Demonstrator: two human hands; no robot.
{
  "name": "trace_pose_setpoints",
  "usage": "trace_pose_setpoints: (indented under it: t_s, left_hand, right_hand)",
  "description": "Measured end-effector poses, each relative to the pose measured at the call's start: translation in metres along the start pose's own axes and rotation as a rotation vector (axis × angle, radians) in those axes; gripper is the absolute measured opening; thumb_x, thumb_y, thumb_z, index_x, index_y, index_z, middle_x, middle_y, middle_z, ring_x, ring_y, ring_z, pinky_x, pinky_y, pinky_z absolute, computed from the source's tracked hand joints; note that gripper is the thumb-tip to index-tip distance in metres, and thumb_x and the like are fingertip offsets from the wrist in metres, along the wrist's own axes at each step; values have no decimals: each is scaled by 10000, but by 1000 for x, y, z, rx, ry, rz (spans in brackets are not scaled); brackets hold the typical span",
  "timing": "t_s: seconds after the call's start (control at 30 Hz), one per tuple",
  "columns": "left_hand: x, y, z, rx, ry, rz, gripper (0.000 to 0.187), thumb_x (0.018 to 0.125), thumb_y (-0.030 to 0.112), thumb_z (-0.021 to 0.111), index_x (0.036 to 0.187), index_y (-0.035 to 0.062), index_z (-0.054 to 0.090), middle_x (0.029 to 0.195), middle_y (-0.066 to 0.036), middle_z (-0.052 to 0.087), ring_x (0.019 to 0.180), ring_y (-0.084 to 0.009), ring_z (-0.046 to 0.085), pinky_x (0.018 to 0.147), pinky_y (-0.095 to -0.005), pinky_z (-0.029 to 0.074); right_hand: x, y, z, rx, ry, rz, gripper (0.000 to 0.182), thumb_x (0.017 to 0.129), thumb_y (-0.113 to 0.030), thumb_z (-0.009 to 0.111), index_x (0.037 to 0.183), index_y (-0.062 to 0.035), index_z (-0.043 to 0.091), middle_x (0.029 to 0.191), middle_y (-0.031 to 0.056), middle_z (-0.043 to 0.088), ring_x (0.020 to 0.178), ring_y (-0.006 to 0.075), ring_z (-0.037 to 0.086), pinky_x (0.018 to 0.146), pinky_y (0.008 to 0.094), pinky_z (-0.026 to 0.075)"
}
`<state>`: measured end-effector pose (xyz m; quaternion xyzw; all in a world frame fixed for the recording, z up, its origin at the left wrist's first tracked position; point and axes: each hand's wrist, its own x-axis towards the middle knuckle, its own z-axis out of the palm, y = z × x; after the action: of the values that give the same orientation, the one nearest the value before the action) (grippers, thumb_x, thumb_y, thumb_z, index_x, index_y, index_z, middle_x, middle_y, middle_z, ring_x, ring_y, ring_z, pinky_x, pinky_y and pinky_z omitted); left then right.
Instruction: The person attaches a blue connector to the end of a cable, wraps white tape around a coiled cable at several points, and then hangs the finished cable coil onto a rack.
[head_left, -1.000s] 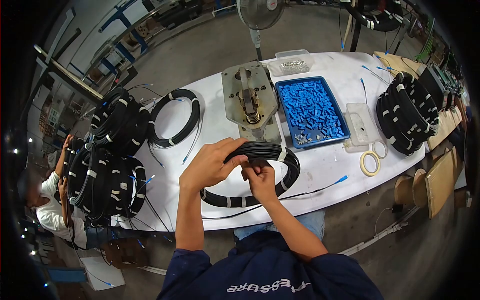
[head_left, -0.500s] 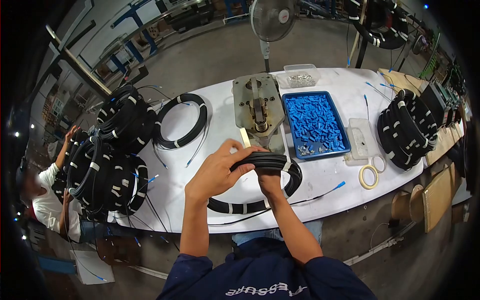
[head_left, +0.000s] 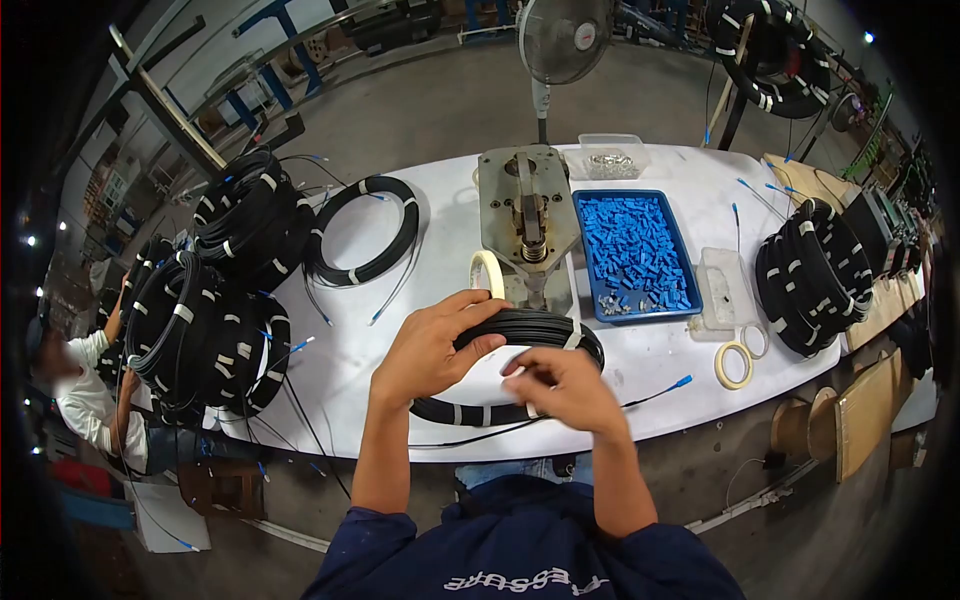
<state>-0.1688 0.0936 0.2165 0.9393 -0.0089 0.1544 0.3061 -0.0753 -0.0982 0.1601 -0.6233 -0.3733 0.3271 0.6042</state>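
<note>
A coil of black cable, banded with pale tape strips, lies in front of me with its far side tilted up. My left hand is closed around the coil's far left part, thumb on the near side. Right behind its fingers a roll of cream tape stands on edge, its lower part hidden by the hand. My right hand is over the coil's opening and near side, fingers curled and smeared by motion; I cannot tell whether it holds anything. A cable end with a blue connector sticks out to the right.
A metal press stands beyond the coil, beside a blue tray of small blue parts. Stacked coils crowd the left, near another person. More coils and tape rolls are at right.
My right hand has come out from under the coil's far side toward me. The tape roll behind my left hand now shows more of its ring. My left hand keeps its grip.
</note>
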Motion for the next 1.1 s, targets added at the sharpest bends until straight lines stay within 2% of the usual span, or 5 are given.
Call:
trace_pose_setpoints:
  t_s: [0.2, 0.4, 0.5, 0.77, 1.1]
  left_hand:
    - [-13, 14, -3, 71, -26, -19, 377, 908, 334, 660, 1205, 103, 652, 1196, -127, 636, 897, -343, 658, 744, -399, 525]
    - [-17, 24, -2, 39, -10, 7, 391, 855, 270, 729, 1191, 79, 669, 1163, -147, 658, 951, -343, 672, 773, -362, 531]
    - [-20, 25, -1, 41, -23, 0, 398, 853, 271, 730, 1199, 84, 669, 1157, -148, 661, 924, -332, 678, 752, -359, 532]
    - [-15, 30, -1, 55, -108, 3, 364, 898, 351, 670, 1193, 140, 658, 1248, -137, 578, 842, -331, 665, 663, -413, 520]
    - [-16, 28, 4, 98, -13, 9, 382, 840, 339, 722, 1166, 143, 692, 1456, -197, 415, 760, -286, 664, 692, -387, 536]
  right_hand:
    - [36, -65, -43, -395, 319, -141, 305, 920, -296, 686, 863, 3, 708, 664, 74, 645, 578, 107, 570, 526, 270, 427]
    - [90, -40, -39, -287, -456, 89, 511, 1013, -523, 449, 1030, -66, 677, 816, 32, 619, 738, 111, 553, 640, 273, 447]
    - [88, -37, -33, 114, -450, 255, 454, 1021, -506, 446, 1122, -98, 619, 947, -2, 578, 784, 96, 519, 599, 239, 421]
    - [96, -44, -24, 370, -238, 393, 335, 927, -374, 677, 1097, -136, 513, 1016, 15, 539, 834, 100, 570, 597, 252, 468]
    - [81, -85, -23, 494, 0, 204, 857, 832, -397, 771, 1510, -114, 329, 1184, 87, 471, 941, 212, 517, 732, 383, 485]
